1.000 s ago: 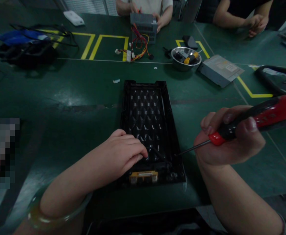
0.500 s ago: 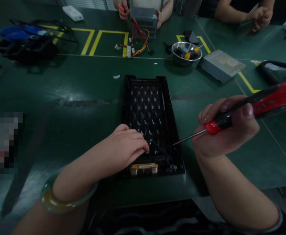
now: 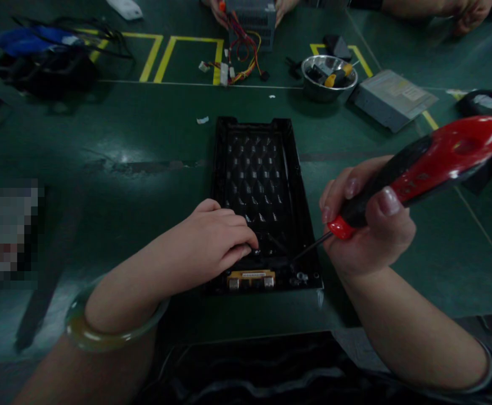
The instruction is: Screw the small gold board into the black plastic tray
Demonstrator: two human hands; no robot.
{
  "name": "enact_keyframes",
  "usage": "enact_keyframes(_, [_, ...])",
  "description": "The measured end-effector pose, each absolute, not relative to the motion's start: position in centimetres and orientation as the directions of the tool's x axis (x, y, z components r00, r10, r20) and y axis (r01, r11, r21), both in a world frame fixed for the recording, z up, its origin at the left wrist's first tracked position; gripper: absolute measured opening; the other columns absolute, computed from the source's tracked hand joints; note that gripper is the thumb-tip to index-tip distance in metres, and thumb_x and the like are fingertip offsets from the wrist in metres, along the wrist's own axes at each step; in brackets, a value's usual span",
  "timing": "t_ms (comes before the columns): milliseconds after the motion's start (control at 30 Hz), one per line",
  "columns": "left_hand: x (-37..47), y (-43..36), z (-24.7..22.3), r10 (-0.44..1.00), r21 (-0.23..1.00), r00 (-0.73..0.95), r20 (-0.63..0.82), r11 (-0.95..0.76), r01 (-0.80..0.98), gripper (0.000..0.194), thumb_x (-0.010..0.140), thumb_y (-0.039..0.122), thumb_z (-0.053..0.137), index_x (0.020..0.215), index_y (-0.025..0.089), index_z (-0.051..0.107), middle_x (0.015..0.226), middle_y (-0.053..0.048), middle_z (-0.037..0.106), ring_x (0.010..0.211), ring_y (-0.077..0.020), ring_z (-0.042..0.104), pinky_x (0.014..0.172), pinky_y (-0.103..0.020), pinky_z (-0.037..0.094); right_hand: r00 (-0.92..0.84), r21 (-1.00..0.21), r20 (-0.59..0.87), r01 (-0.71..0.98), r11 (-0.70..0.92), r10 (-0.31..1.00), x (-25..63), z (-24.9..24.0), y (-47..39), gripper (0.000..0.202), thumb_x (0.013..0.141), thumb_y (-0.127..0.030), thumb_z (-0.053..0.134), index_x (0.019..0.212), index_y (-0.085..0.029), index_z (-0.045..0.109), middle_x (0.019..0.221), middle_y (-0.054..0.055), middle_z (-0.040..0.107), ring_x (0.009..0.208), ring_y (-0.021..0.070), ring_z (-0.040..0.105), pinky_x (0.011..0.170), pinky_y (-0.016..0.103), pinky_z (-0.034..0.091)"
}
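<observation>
My right hand (image 3: 368, 230) grips the screwdriver (image 3: 414, 174), tip aimed at eight o'clock into the tray (image 3: 300, 185), where my left hand (image 3: 212, 244) rests with fingers curled.

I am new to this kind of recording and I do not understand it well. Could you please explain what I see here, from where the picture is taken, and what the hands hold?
The picture comes from a camera worn on a person's head, looking down at their own two bare hands; there is no robot. The left hand rests with its fingers on a black plastic panel lying on a green table. The right hand grips a red and black screwdriver, whose tip points into the panel's near corner. Farther away lie a metal bowl with small tools, a grey drive, and a power supply with coloured wires that another person's hands touch.
</observation>
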State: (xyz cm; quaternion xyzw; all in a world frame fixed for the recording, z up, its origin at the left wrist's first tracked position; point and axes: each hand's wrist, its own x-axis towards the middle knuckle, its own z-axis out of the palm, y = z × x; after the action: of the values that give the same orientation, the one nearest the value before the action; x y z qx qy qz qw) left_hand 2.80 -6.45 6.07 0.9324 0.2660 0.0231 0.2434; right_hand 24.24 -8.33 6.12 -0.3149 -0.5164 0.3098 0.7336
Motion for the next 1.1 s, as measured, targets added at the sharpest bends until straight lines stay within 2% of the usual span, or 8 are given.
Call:
enact_keyframes(167, [2.5,-6.8,6.9,0.465,0.525,0.879,-0.11,-0.724,0.448,0.015,0.095,0.026,0.056,0.096,0.029,0.07,0.096,0.005,0.072,0.09,-0.015,0.061,0.088,-0.036,0.029,0.346,-0.765,0.575,-0.096,0.637,0.742,24.5,6.3,-8.3,0.019,0.082,-0.034,0.061,0.069,-0.022,0.055,0.057,-0.005,0.043,0.039,0.008,0.041,0.036,0.025,0.028])
enact_keyframes(400, [2.9,-7.6,7.1,0.389,0.567,0.902,-0.188,-0.706,0.423,0.011,0.093,0.036,0.062,0.09,0.027,0.069,0.087,0.006,0.069,0.08,-0.0134,0.059,0.087,-0.035,0.029,0.352,-0.753,0.574,-0.129,0.645,0.74,24.4,6.5,-8.2,0.014,0.081,-0.028,0.06,0.069,-0.02,0.059,0.057,-0.005,0.045,0.038,0.0076,0.04,0.034,0.026,0.025])
enact_keyframes(467, [3.0,-7.7,7.0,0.395,0.562,0.901,-0.181,-0.71,0.424,0.011,0.093,0.035,0.062,0.089,0.026,0.068,0.086,0.005,0.069,0.08,-0.0133,0.058,0.086,-0.036,0.028,0.318,-0.756,0.566,-0.166,0.633,0.76,24.4,6.6,-8.2,0.015,0.08,-0.029,0.061,0.068,-0.02,0.059,0.058,-0.006,0.045,0.036,0.007,0.039,0.033,0.025,0.026])
enact_keyframes(667, [2.9,-7.8,7.0,0.386,0.57,0.907,-0.169,-0.712,0.409,0.011,0.093,0.033,0.062,0.089,0.025,0.067,0.086,0.005,0.069,0.08,-0.0136,0.058,0.086,-0.036,0.028,0.074,-0.846,0.484,-0.217,0.487,0.872,24.6,6.1,-8.7,0.02,0.084,-0.036,0.062,0.072,-0.021,0.055,0.055,-0.006,0.048,0.039,0.0088,0.044,0.035,0.024,0.031])
enact_keyframes(767, [2.8,-7.8,7.0,0.395,0.558,0.901,-0.18,-0.713,0.424,0.011,0.093,0.033,0.062,0.087,0.025,0.067,0.083,0.006,0.068,0.078,-0.0133,0.057,0.085,-0.035,0.027,0.032,-0.881,0.419,-0.226,0.415,0.908,24.5,5.7,-8.9,0.025,0.085,-0.041,0.064,0.073,-0.022,0.054,0.056,-0.006,0.049,0.041,0.0091,0.047,0.039,0.024,0.035])
enact_keyframes(933, [2.7,-7.8,6.8,0.399,0.561,0.9,-0.175,-0.711,0.424,0.01,0.093,0.029,0.061,0.086,0.024,0.067,0.083,0.006,0.067,0.078,-0.0126,0.057,0.086,-0.035,0.027,0.062,-0.886,0.352,-0.3,0.354,0.934,24.3,6.0,-8.8,0.028,0.086,-0.043,0.062,0.071,-0.021,0.055,0.054,-0.005,0.045,0.042,0.009,0.042,0.04,0.027,0.029])
enact_keyframes(1100, [2.7,-7.8,7.0,0.404,0.547,0.898,-0.172,-0.719,0.429,0.013,0.093,0.027,0.059,0.083,0.024,0.067,0.081,0.007,0.067,0.077,-0.0126,0.056,0.085,-0.034,0.027,0.277,-0.829,0.392,-0.308,0.467,0.878,24.4,6.1,-8.1,0.02,0.086,-0.033,0.057,0.074,-0.017,0.059,0.055,-0.003,0.048,0.043,0.0101,0.042,0.041,0.029,0.024])
